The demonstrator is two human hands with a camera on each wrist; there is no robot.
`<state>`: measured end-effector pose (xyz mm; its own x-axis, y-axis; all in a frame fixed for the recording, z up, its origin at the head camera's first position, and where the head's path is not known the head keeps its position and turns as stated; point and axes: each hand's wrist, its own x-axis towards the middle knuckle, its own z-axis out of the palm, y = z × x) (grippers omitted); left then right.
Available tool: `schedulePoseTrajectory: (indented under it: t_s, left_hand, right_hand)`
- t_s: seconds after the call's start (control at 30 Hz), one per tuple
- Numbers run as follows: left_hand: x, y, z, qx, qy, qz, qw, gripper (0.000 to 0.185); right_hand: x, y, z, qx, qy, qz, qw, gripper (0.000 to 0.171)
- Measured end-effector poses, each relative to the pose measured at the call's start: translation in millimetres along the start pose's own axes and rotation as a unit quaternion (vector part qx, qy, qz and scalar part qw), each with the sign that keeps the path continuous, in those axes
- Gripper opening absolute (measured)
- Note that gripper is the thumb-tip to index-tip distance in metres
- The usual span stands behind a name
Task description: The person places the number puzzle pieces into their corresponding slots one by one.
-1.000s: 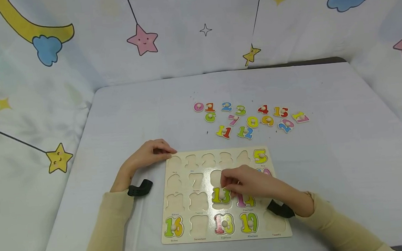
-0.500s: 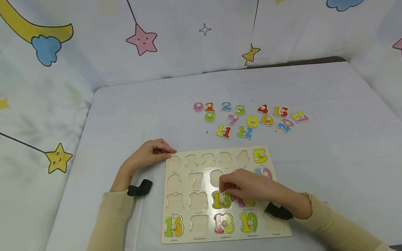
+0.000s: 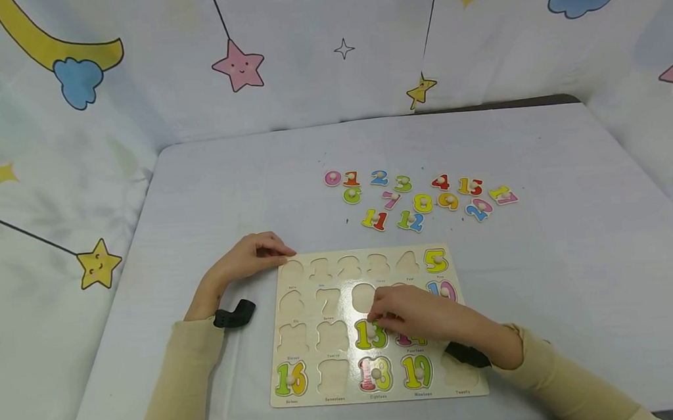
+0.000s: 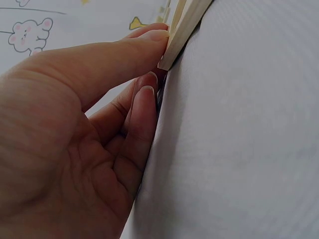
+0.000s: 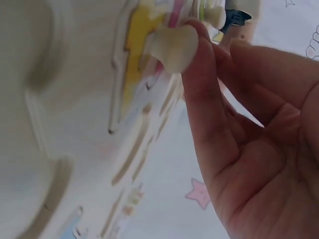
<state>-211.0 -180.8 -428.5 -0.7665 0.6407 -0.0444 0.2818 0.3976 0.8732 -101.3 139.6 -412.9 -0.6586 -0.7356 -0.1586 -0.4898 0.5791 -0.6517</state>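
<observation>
A pale wooden number puzzle board (image 3: 312, 377) lies on the white-covered table. My left hand (image 3: 245, 257) pinches its far left corner; in the left wrist view the thumb (image 4: 149, 50) rests on the edge. The green and yellow 13 piece (image 3: 361, 335) sits in its slot. My right hand (image 3: 416, 312) is over it with bent fingers by its top, and its knob shows uncovered. Partly under this hand is the 14 piece (image 3: 405, 342); its knob (image 5: 177, 47) hides a fingertip in the right wrist view. The 5 (image 3: 434, 259), 10, 16, 18 and 19 are also seated.
Several loose number pieces with knobs lie beyond the board, among them the 12 (image 3: 410, 221), the 15 (image 3: 470, 187) and the 20 (image 3: 479, 209). Black wrist cameras sit on both wrists. A printed cloth (image 3: 297, 15) hangs behind the table.
The 13 piece has gone from tilted over its slot to lying in it. My right hand shifted slightly down and left, then its fingers edged off the knob. The left hand stays put.
</observation>
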Motion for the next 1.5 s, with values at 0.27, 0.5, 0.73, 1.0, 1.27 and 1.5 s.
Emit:
schedulePoseTrajectory:
  t_s: [0.27,0.5,0.73,1.0,1.27,1.5]
  left_hand:
    - [-0.1,3.6,-0.1,0.002,0.000,-0.003,1.0000,0.017]
    - [-1.0,3.6,0.2,0.001,0.001,-0.005,1.0000,0.017]
    - [-2.7,1.9,0.0,0.002,0.002,-0.001,1.0000,0.017]
    - [-1.7,0.3,0.1,0.007,0.002,0.008,0.9999,0.017]
    - [-1.6,-0.6,-0.3,0.006,0.002,0.009,0.9999,0.017]
    - [-1.9,-2.3,1.2,0.010,0.003,0.018,0.9998,0.017]
  right_hand:
    - [-5.3,-3.3,-1.7,-0.037,-0.033,-0.031,0.998,0.023]
    - [-6.2,-6.9,-1.6,-0.075,-0.047,-0.057,0.994,0.021]
    - [-10.7,-4.6,-13.4,-0.011,-0.079,-0.023,0.997,0.034]
    - [-13.7,26.6,-50.3,0.026,0.009,0.026,0.999,0.036]
    - [-0.4,60.9,-73.7,-0.033,0.205,0.115,0.972,0.026]
    - [13.2,81.4,-80.4,-0.088,0.221,0.190,0.953,0.032]
